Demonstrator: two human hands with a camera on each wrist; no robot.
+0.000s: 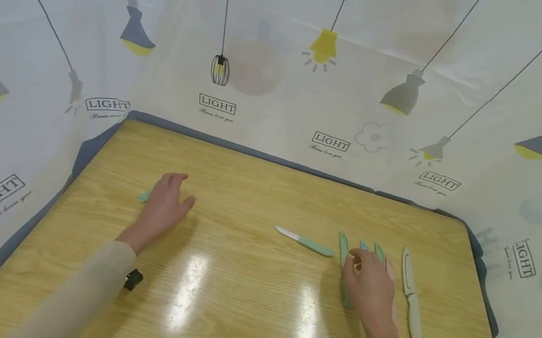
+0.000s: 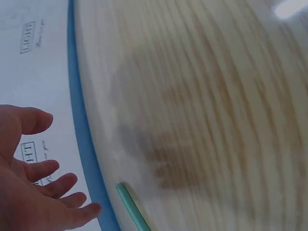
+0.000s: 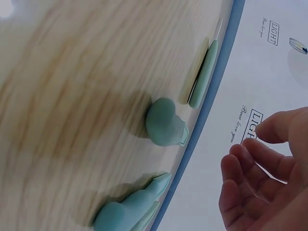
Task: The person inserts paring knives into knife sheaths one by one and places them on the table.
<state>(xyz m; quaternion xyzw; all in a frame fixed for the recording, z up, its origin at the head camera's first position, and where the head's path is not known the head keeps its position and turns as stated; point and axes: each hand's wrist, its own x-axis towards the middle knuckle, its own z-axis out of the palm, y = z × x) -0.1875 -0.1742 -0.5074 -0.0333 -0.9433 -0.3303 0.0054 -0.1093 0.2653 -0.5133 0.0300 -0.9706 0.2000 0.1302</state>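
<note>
My left hand [image 1: 164, 208] hovers over the left side of the table, fingers spread and holding nothing. Beneath it lies a slim green piece [image 2: 132, 207], mostly covered by the hand in the head view. A paring knife [image 1: 314, 247] with a green handle and a bare white blade lies at mid-table. My right hand [image 1: 372, 285] is above a row of knives, its fingers loosely bent around nothing. The row includes a green-covered knife [image 1: 342, 245], a blue one [image 1: 363, 245], another green one [image 1: 379, 252] and a pink one [image 1: 390, 270], all partly hidden by that hand.
A white knife [image 1: 414, 312] lies at the right end of the row. The wood-grain table [image 1: 244, 200] has a blue-grey border [image 1: 252, 151] along its edges. Behind it hangs a pale sheet [image 1: 276, 74] printed with lamps.
</note>
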